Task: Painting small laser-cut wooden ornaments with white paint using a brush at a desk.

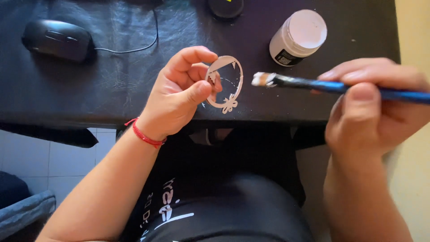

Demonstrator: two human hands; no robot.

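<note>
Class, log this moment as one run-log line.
left hand: pinches white ring-shaped cutout | right hand: holds blue-handled brush, bristles beside cutout, apart | paint jar: lid on, on black desk

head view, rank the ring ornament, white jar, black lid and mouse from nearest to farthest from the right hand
From the right hand, which grips the blue brush:
1. White jar, just up and left of it on the desk.
2. Ring ornament, held in the left hand at centre.
3. Black lid, at the top edge.
4. Mouse, far top left.
</note>
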